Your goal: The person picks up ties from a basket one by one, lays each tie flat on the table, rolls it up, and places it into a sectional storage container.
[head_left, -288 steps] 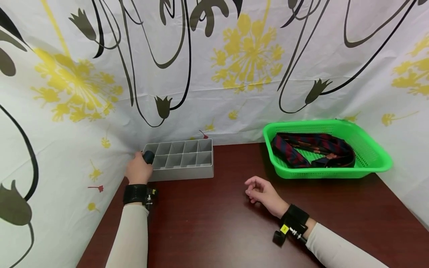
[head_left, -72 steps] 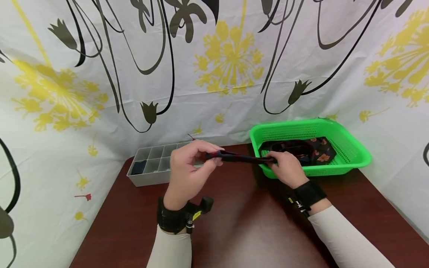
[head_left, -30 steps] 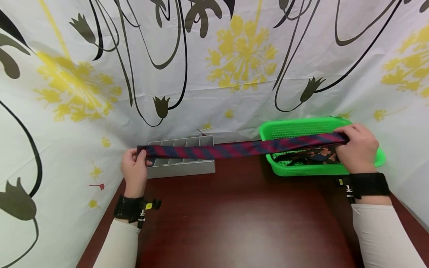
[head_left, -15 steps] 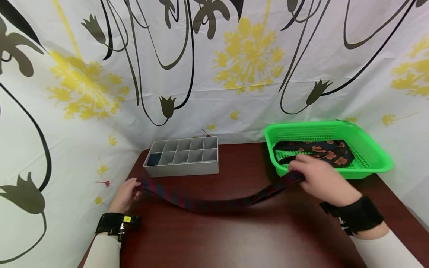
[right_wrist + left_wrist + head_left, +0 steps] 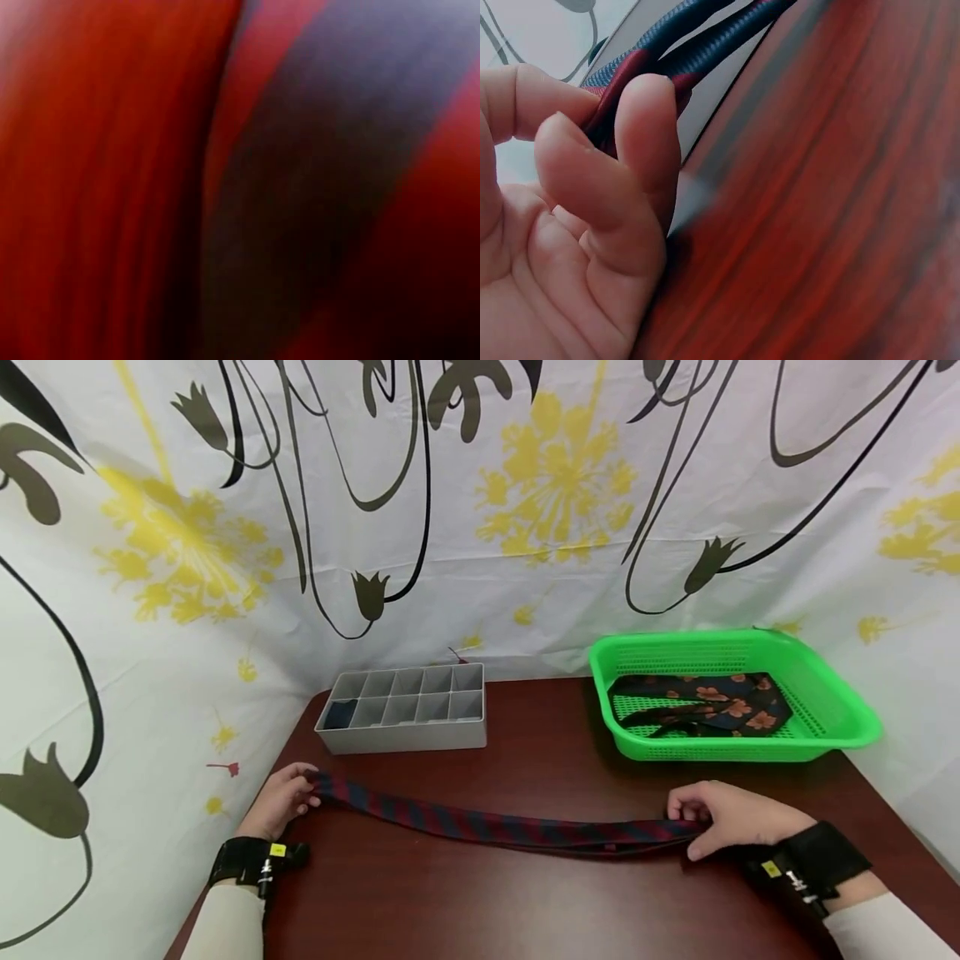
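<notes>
Under right hand (image 5: 731, 820), striped tie (image 5: 495, 825) end hidden

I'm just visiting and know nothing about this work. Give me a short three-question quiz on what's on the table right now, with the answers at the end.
1. True or false: the striped tie lies stretched across the table, with the left hand at one end and the right hand at the other.
2. What lies in the green basket? A) a flowered tie B) a spoon C) a cup
3. Fill in: the gray divided box has something dark in its far-____ compartment.

Key: 1 true; 2 A; 3 left.
</notes>
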`<act>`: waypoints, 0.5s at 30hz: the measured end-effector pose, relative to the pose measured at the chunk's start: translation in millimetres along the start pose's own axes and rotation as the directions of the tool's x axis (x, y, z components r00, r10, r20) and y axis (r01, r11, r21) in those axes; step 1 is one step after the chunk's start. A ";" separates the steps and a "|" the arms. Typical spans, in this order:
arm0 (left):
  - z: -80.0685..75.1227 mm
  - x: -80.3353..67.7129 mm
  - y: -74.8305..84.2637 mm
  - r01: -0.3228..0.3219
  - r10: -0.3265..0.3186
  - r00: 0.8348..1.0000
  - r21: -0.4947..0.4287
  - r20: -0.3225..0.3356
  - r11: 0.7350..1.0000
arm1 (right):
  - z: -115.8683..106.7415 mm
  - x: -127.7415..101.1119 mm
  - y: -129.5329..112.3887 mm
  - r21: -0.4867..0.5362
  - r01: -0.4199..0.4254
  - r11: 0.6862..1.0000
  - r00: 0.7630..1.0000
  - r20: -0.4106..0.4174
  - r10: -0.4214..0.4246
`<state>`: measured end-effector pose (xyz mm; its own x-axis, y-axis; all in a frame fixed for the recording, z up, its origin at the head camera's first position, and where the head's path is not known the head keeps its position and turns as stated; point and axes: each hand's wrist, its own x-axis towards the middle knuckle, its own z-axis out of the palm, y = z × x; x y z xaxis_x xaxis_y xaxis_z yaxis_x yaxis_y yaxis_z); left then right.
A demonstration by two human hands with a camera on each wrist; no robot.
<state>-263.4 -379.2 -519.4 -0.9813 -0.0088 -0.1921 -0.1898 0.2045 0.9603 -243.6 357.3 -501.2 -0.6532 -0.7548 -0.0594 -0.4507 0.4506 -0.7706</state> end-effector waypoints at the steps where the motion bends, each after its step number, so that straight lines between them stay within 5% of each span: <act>1: -0.5 -0.3 -1.1 0.004 -0.004 1.000 0.011 -0.001 1.000 | -4.1 -1.6 6.2 0.059 0.011 0.998 1.000 0.022 -0.012; 5: -3.3 -0.5 -5.0 0.014 -0.014 1.000 0.040 -0.008 0.999 | -17.6 -6.1 21.8 0.288 0.034 0.957 0.989 0.128 -0.074; 7: -3.9 -0.7 -5.4 0.013 -0.013 1.000 0.046 -0.015 0.999 | -20.9 -8.4 25.9 0.316 0.033 0.948 0.985 0.152 -0.085; 12: -3.9 -1.9 -2.7 0.006 -0.004 1.000 0.078 -0.013 0.997 | -19.1 -11.6 29.8 0.110 -0.048 0.993 0.999 0.029 0.045; 15: -2.0 -1.8 -1.6 0.009 -0.009 1.000 0.088 -0.004 0.996 | -20.4 -16.2 30.6 0.033 -0.139 0.990 0.988 -0.058 0.141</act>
<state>-261.4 -381.5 -520.3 -0.9797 -0.0143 -0.2002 -0.1957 0.2896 0.9369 -259.2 393.1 -510.9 -0.7445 -0.6547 -0.1302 -0.3353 0.5355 -0.7751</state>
